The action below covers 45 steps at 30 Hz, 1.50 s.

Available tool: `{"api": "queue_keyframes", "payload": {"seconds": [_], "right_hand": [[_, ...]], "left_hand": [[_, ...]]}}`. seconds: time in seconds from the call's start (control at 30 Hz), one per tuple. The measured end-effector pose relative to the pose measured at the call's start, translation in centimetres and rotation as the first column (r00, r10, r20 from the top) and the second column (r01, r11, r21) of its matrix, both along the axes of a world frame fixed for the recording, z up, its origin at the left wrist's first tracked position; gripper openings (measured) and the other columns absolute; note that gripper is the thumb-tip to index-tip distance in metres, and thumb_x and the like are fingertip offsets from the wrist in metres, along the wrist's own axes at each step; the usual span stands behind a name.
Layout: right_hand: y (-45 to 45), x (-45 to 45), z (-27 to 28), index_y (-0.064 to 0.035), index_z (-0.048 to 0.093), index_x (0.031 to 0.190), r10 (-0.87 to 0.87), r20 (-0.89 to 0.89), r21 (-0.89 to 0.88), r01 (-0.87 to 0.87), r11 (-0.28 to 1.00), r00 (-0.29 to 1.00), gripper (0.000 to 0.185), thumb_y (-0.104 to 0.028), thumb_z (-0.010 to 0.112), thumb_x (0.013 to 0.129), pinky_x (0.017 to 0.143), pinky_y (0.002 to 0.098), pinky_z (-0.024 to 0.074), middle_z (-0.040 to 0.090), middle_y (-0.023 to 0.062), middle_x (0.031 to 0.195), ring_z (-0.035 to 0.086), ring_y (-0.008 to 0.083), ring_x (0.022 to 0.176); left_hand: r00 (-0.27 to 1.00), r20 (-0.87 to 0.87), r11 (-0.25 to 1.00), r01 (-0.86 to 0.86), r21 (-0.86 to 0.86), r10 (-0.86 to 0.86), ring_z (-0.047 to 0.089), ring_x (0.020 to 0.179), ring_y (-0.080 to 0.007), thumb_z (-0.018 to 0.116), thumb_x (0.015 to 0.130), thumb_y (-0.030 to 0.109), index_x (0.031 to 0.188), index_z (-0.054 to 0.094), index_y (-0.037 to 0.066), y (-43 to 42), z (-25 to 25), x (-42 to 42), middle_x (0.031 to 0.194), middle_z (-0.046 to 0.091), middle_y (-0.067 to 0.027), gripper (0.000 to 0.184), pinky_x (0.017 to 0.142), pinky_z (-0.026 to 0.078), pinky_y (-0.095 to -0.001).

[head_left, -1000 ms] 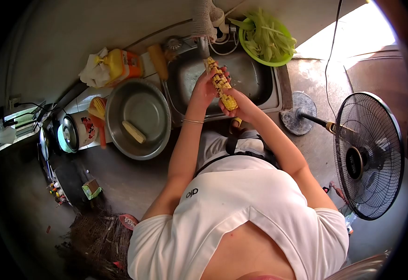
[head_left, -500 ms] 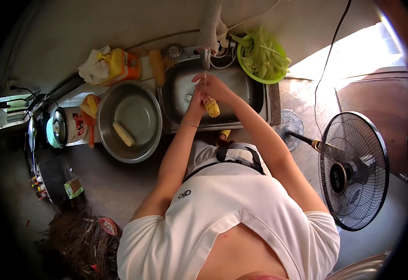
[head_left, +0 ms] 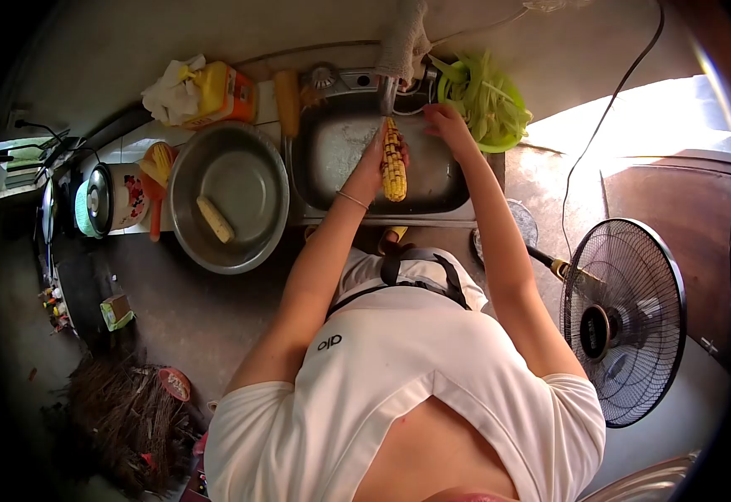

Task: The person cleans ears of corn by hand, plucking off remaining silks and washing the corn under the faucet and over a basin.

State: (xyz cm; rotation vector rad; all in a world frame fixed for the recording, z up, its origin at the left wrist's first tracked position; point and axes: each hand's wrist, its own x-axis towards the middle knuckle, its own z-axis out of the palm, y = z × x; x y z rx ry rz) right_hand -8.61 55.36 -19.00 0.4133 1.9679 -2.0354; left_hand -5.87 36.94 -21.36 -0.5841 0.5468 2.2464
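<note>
My left hand [head_left: 370, 159] is wrapped round a yellow corn cob with dark kernels [head_left: 394, 171], held under the tap [head_left: 388, 92] above the metal sink [head_left: 432, 171]. My right hand [head_left: 447, 130] is off the cob, over the sink's right side beside the green basin [head_left: 509, 139] of husks [head_left: 481, 96]. Its fingers are apart, with nothing visible in them. In the large metal bowl [head_left: 244, 184] to the left lies a pale cob [head_left: 215, 219].
A yellow-orange jug [head_left: 219, 94] and a patterned pot [head_left: 127, 197] stand left of the sink, with an orange strainer [head_left: 155, 197] beside the pot. To the right stands a black fan [head_left: 625, 322]. Dry brush [head_left: 131, 410] lies on the floor at lower left.
My right hand has left the cob and moved right, towards the green basin. My left hand keeps the cob, which now shows almost whole. The view has shifted slightly.
</note>
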Motion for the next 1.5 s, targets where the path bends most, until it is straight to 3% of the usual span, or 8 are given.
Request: {"api": "queue_keyframes", "payload": {"seconds": [0.27,0.5,0.63,0.7,0.83,1.1,1.2,1.5], "right_hand": [[-1.2,-3.2,-3.8,0.0005,0.058,0.115,-0.198,0.007,-0.083,0.197,0.977,0.980,0.036,-0.023,0.057,0.087,0.076,0.0332,0.0502,0.061,0.0099,0.108,0.060,0.0203,0.086],[-0.7,-3.2,-2.9,-0.0005,0.058,0.114,-0.244,-0.019,-0.221,0.234,0.947,0.970,0.030,-0.015,0.055,0.088,0.079,0.0339,0.0504,0.059,0.0093,0.108,0.058,0.0206,0.092],[-0.7,-2.2,-1.0,-0.0022,0.053,0.119,-0.329,0.000,-0.456,0.293,0.840,0.944,0.031,-0.012,0.052,0.090,0.087,0.0381,0.0484,0.057,0.0087,0.113,0.057,0.0233,0.100],[-1.7,-0.6,-1.1,-0.0029,0.051,0.121,-0.348,0.034,-0.549,0.309,0.777,0.937,0.031,-0.014,0.050,0.091,0.091,0.0397,0.0472,0.057,0.0088,0.115,0.056,0.0246,0.103],[-6.3,6.1,-2.3,-0.0063,0.045,0.129,0.098,0.158,-0.753,0.056,0.656,0.982,0.041,-0.031,0.038,0.098,0.098,0.0436,0.0413,0.051,0.0096,0.131,0.051,0.0263,0.118],[-16.6,9.8,2.5,-0.0085,0.037,0.137,0.367,0.210,-0.866,-0.001,0.500,0.906,0.047,-0.038,0.031,0.101,0.105,0.0445,0.0351,0.048,0.0079,0.134,0.046,0.0244,0.124],[-19.1,9.7,4.5,-0.0084,0.037,0.137,0.383,0.177,-0.873,-0.034,0.486,0.907,0.049,-0.040,0.028,0.101,0.103,0.0436,0.0372,0.048,0.0085,0.133,0.047,0.0240,0.122],[-26.8,9.8,8.8,-0.0036,0.045,0.124,0.536,-0.068,-0.813,-0.358,0.459,0.841,0.059,-0.053,0.024,0.099,0.074,0.0346,0.0490,0.059,0.0109,0.094,0.059,0.0207,0.084]], "left_hand": [[0.995,-0.054,0.991,0.073,-0.112,-0.080,0.061,0.068,-0.0180,0.060,0.090,0.018,0.096,0.054,0.004,-1.5,2.3,0.6,0.078,0.059,-0.0076,0.017,0.060,0.054,-0.0296],[0.982,-0.164,0.975,0.059,-0.216,-0.096,0.060,0.064,-0.0169,0.060,0.091,0.028,0.102,0.053,0.007,-2.0,5.5,2.6,0.079,0.060,-0.0061,0.025,0.059,0.053,-0.0305],[0.958,-0.275,0.997,0.063,-0.055,-0.075,0.059,0.069,-0.0171,0.051,0.096,0.035,0.118,0.049,0.005,-3.1,6.1,3.1,0.085,0.061,-0.0076,0.037,0.064,0.051,-0.0318],[0.896,-0.430,0.977,0.015,-0.212,-0.107,0.060,0.075,-0.0160,0.052,0.096,0.030,0.121,0.047,0.005,-3.7,7.2,3.5,0.092,0.060,-0.0069,0.036,0.068,0.051,-0.0306],[0.807,-0.560,0.894,-0.096,-0.437,-0.187,0.060,0.087,-0.0149,0.059,0.093,0.018,0.125,0.045,0.005,-5.4,10.2,4.6,0.099,0.059,-0.0053,0.038,0.077,0.050,-0.0293],[0.594,-0.732,0.714,-0.348,-0.608,-0.334,0.056,0.103,-0.0133,0.073,0.082,0.010,0.128,0.046,0.000,-11.1,13.8,5.6,0.112,0.059,-0.0074,0.054,0.090,0.046,-0.0275],[0.526,-0.691,0.404,-0.565,-0.720,-0.496,0.059,0.094,-0.0122,0.073,0.083,0.014,0.125,0.048,-0.001,-13.4,15.5,5.7,0.104,0.062,-0.0076,0.051,0.083,0.049,-0.0273],[0.733,-0.678,0.723,-0.436,-0.537,-0.061,0.058,0.102,-0.0125,0.053,0.097,0.019,0.131,0.046,-0.005,-25.3,18.8,6.1,0.113,0.061,-0.0096,0.042,0.092,0.044,-0.0274]]}}
